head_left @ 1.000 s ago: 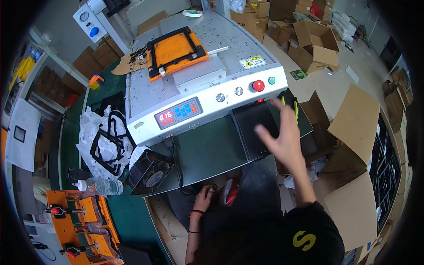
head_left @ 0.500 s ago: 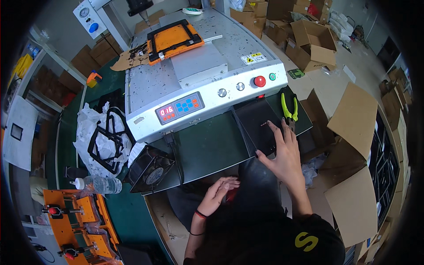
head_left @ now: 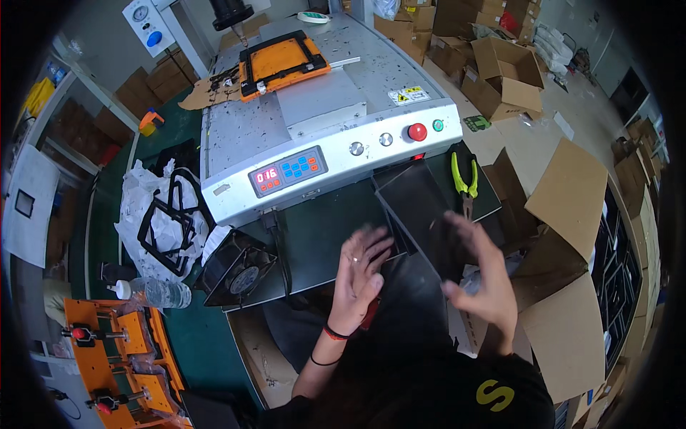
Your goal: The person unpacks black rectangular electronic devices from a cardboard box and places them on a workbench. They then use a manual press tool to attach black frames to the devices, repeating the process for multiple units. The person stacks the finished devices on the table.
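Observation:
A thin black flat panel (head_left: 413, 204) is slanted over the right front edge of the green tabletop, its near end toward me. My right hand (head_left: 489, 275) grips its near right side, thumb on the near edge and fingers over the far side; motion blurs the fingertips. Beneath it, another dark flat piece (head_left: 401, 239) shows at the left. My left hand (head_left: 361, 279) is raised left of the panel, fingers spread and somewhat blurred, holding nothing. Pliers (head_left: 464, 179) with yellow-green handles lie just beyond the panel's right side.
Ahead stands a white machine (head_left: 336, 161) with a lit display and red button, an orange fixture (head_left: 282, 63) holding a black frame on its bed. A small fan (head_left: 239, 272), water bottle (head_left: 161, 293) and black frames (head_left: 168, 232) sit at left. An open carton (head_left: 564, 336) stands at right.
The panel has turned and come toward me, lifted by my right hand, which moved right and nearer. My left hand has risen forward and its fingers have spread.

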`<state>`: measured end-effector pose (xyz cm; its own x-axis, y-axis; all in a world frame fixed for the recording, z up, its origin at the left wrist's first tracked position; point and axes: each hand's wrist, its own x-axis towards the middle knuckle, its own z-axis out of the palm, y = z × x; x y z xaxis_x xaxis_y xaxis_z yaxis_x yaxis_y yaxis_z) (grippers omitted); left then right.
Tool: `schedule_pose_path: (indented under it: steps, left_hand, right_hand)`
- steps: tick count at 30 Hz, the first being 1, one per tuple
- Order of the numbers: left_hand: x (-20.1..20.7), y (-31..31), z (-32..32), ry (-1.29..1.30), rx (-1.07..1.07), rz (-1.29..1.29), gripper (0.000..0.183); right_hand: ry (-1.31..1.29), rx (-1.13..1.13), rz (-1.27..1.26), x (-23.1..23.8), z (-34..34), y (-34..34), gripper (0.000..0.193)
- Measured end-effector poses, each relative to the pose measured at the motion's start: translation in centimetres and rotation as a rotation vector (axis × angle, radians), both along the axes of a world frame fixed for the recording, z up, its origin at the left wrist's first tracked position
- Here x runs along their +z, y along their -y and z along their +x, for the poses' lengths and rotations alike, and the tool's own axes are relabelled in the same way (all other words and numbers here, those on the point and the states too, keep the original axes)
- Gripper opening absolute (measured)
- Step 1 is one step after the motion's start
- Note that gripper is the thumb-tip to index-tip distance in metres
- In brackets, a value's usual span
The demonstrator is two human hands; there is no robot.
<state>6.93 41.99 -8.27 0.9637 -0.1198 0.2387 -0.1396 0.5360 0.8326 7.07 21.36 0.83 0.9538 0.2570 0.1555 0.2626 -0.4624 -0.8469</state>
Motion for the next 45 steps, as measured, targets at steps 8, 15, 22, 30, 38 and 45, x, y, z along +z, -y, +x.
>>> schedule_pose_path:
  steps: [8,15,22,30,38,45]
  left_hand:
    - [1.5,-0.3,-0.6,-0.032,0.059,-0.046,0.098]
    - [1.0,-1.2,-1.5,-0.017,0.105,0.076,0.093]
    - [1.3,-1.4,-0.4,-0.025,0.017,0.073,0.107]
    - [1.1,-0.9,-0.7,-0.016,0.043,-0.088,0.117]
    - [1.2,-1.8,-1.4,0.123,0.036,0.078,0.131]
    - [2.1,-6.8,-2.3,0.492,0.983,0.771,0.100]
  right_hand:
    - [0.060,0.398,0.082,-4.2,-2.1,-6.1,0.081]
    - [0.005,0.454,0.121,-5.1,-2.4,-7.6,0.096]
    - [0.164,0.352,0.064,-5.4,-1.4,-4.6,0.068]
    - [0.068,0.333,0.193,-4.5,-0.4,-1.0,0.067]
    - [-0.020,0.563,0.268,-6.8,-2.1,-4.5,0.094]
    - [-0.303,0.501,0.498,-7.7,-2.5,-5.0,0.097]
